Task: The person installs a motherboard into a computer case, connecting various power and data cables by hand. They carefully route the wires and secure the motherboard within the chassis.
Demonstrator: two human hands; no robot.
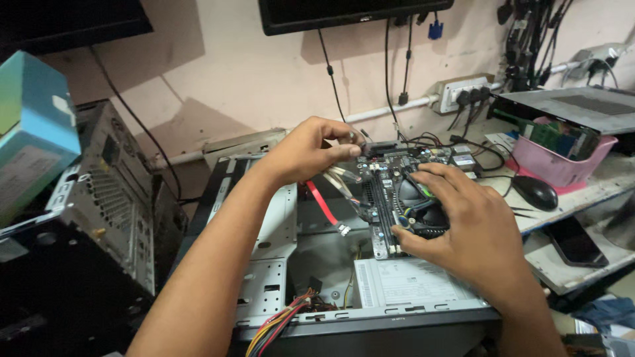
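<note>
My right hand (463, 225) covers much of the motherboard (390, 198), hiding the cooler fan (423, 205) beneath my fingers (433, 178). The monitor (350, 13) above is cropped by the top edge, and the blue box (33, 132) runs off the left.

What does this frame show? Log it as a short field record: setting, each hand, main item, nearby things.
setting: repair bench against a pink wall
left hand: pinches a connector at the top edge of the motherboard
right hand: spread over the black cooler fan, thumb at the board's lower edge
main item: open computer case, board held above it
loose cable: red flat cable hanging under the left hand
nearby: black mouse, pink basket, second case at left
</note>
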